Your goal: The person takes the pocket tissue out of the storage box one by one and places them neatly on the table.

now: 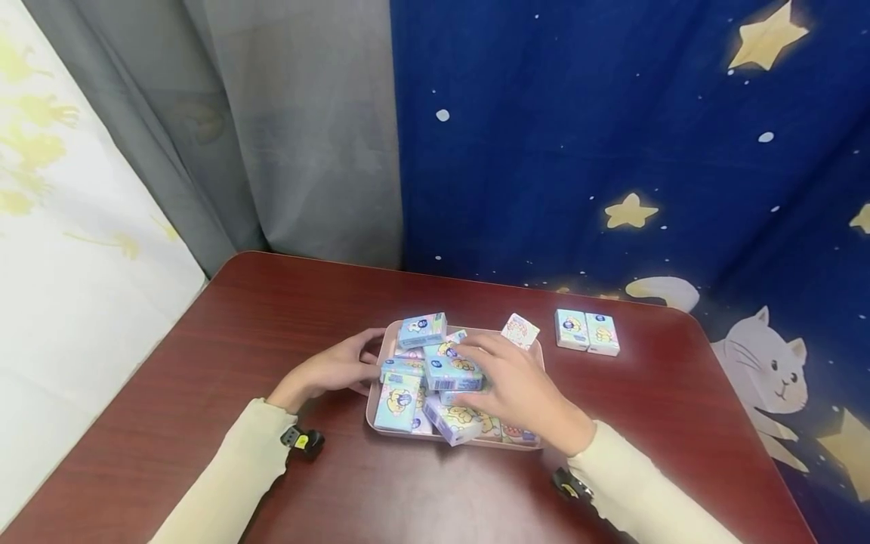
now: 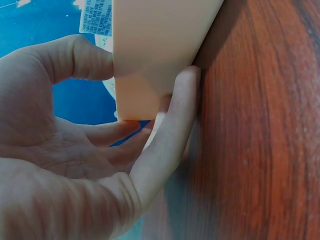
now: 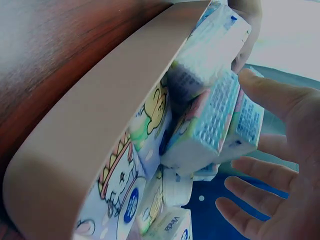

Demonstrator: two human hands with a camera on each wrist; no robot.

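Small pastel tissue packs lie heaped in a pale pink tray (image 1: pixel 451 440) on the table. At the tray's left end my left hand (image 1: pixel 340 366) grips its side; the left wrist view shows the fingers bent about the tray wall (image 2: pixel 150 55). Over the heap, my right hand (image 1: pixel 510 381) has its thumb and fingers spread around a blue tissue pack (image 1: pixel 453 374). In the right wrist view, the right hand's fingers (image 3: pixel 262 197) are extended beside the stacked packs, with the thumb close to a pack's top edge (image 3: pixel 217 112). Firm contact there cannot be made out.
Two tissue packs, one on the left (image 1: pixel 572 330) and one on the right (image 1: pixel 603 335), lie side by side beyond the tray's right end. Another pack (image 1: pixel 519 331) leans at the tray's back right rim. Curtains (image 1: pixel 510 151) hang behind the reddish-brown table (image 1: pixel 306 295).
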